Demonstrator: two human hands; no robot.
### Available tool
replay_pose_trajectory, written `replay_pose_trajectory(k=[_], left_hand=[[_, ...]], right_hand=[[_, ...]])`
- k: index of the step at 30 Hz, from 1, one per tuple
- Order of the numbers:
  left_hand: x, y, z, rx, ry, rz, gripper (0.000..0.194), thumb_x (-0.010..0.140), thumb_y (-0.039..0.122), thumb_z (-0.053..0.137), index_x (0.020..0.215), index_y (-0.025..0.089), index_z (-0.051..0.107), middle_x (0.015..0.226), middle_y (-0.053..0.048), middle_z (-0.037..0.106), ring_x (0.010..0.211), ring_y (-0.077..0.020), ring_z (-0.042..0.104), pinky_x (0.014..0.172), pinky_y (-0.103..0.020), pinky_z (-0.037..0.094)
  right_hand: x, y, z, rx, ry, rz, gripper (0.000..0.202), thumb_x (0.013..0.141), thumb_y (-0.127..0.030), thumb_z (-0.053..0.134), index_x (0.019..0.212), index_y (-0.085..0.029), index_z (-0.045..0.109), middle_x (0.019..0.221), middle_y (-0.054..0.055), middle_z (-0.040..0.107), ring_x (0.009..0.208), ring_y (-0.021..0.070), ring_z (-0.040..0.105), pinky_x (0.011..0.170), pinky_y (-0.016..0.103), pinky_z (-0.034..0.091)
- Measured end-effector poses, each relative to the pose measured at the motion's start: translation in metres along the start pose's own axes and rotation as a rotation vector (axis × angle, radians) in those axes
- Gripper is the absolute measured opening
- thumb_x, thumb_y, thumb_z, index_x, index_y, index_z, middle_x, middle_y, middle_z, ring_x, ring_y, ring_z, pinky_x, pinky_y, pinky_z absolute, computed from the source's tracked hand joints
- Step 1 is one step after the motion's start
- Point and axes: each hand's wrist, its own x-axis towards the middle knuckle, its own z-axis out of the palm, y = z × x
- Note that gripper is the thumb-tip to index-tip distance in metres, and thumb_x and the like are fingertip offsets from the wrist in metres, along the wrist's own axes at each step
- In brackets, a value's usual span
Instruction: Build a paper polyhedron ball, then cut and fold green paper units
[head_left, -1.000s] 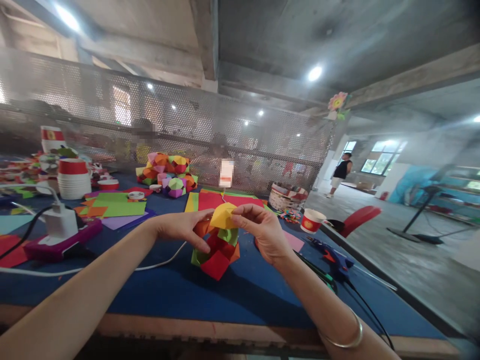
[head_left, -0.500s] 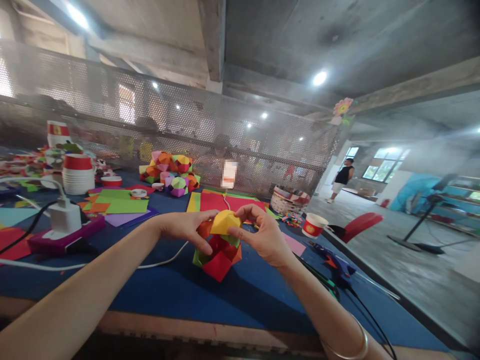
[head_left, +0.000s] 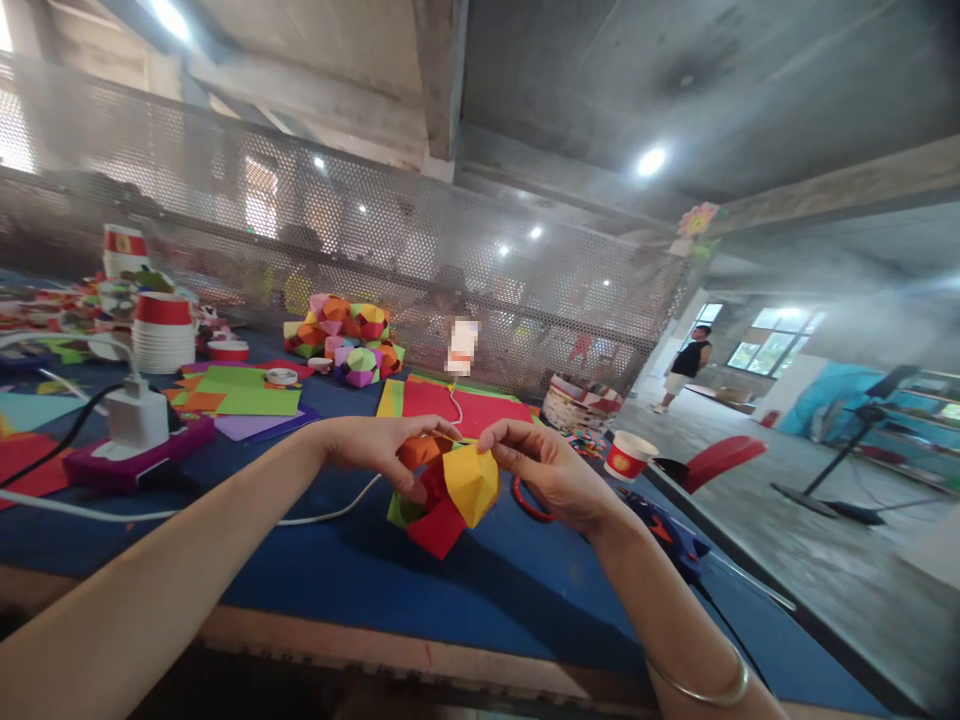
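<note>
Over the blue tabletop, a folded-paper ball (head_left: 437,528) of red, orange and green pieces sits between my hands. My left hand (head_left: 367,450) grips its orange upper left part, thumb in front and the other fingers partly hidden behind. A yellow folded paper piece (head_left: 471,485) covers the ball's right side, pinched at its top edge between the thumb and forefinger of my right hand (head_left: 551,475). Whether the yellow piece is joined to the rest I cannot tell. Just under my right hand shows a red loop (head_left: 529,500), partly covered.
Finished paper balls (head_left: 349,335) are piled behind, with coloured sheets (head_left: 251,388) nearby. A purple power strip (head_left: 97,460) and stacked paper cups (head_left: 163,335) stand left. On the right are a paper cup (head_left: 630,456), a glue gun (head_left: 667,530) and its cord. A person (head_left: 686,365) stands far off.
The yellow piece has tilted over to the right and down, showing its pointed face. My right hand moved slightly right with it, and the red loop came into sight. My left hand stays.
</note>
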Motion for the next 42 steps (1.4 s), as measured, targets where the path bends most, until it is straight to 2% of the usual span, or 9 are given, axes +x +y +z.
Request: replay_pose_trajectory(k=[8,14,18,25,31,42], left_hand=[[0.0,0.001,0.003,-0.078,-0.011,0.001,0.091,0.059,0.031,0.087,0.141,0.024,0.048,0.138,-0.01,0.059,0.124,-0.0311,0.057,0.096,-0.039,0.049],[0.003,-0.003,0.003,-0.068,-0.022,0.037,0.088,0.059,0.029,0.089,0.138,0.025,0.051,0.131,-0.008,0.063,0.126,-0.0307,0.056,0.101,-0.039,0.047],[0.002,-0.003,0.003,-0.051,-0.016,0.085,0.082,0.062,0.03,0.088,0.136,0.024,0.053,0.136,-0.009,0.06,0.127,-0.03,0.056,0.101,-0.037,0.047],[0.002,0.001,0.004,-0.007,0.004,0.009,0.091,0.059,0.034,0.087,0.141,0.021,0.048,0.126,-0.009,0.063,0.123,-0.0322,0.058,0.098,-0.039,0.048],[0.002,0.0,0.004,0.004,0.016,0.053,0.085,0.061,0.035,0.087,0.138,0.023,0.054,0.129,-0.008,0.063,0.122,-0.0302,0.057,0.096,-0.036,0.047],[0.002,0.001,0.006,-0.039,-0.005,0.031,0.087,0.059,0.032,0.088,0.137,0.021,0.051,0.125,-0.008,0.064,0.116,-0.0291,0.06,0.092,-0.036,0.049]], right_hand=[[0.001,0.005,0.003,-0.022,0.008,0.039,0.039,0.076,-0.062,0.079,0.082,-0.024,0.074,0.082,0.001,0.065,0.076,0.0145,0.058,0.072,0.028,0.047],[0.001,0.006,0.008,-0.021,0.003,-0.008,0.033,0.081,-0.057,0.077,0.083,-0.024,0.075,0.079,-0.001,0.065,0.076,0.0119,0.058,0.072,0.024,0.046],[0.002,0.007,0.01,-0.019,0.024,-0.034,0.03,0.081,-0.055,0.077,0.083,-0.025,0.076,0.078,-0.001,0.066,0.077,0.0122,0.061,0.073,0.025,0.047],[0.002,0.009,0.01,-0.08,0.071,-0.019,0.017,0.081,-0.042,0.073,0.086,-0.027,0.08,0.084,0.001,0.073,0.08,0.0138,0.064,0.077,0.027,0.048],[0.002,0.006,0.011,0.01,0.127,0.013,0.014,0.074,-0.038,0.074,0.079,-0.027,0.081,0.081,0.001,0.075,0.078,0.0157,0.065,0.079,0.031,0.049],[0.004,0.009,0.013,0.08,0.167,0.105,0.014,0.067,-0.036,0.076,0.075,-0.027,0.081,0.083,0.002,0.078,0.079,0.0172,0.066,0.082,0.032,0.049]])
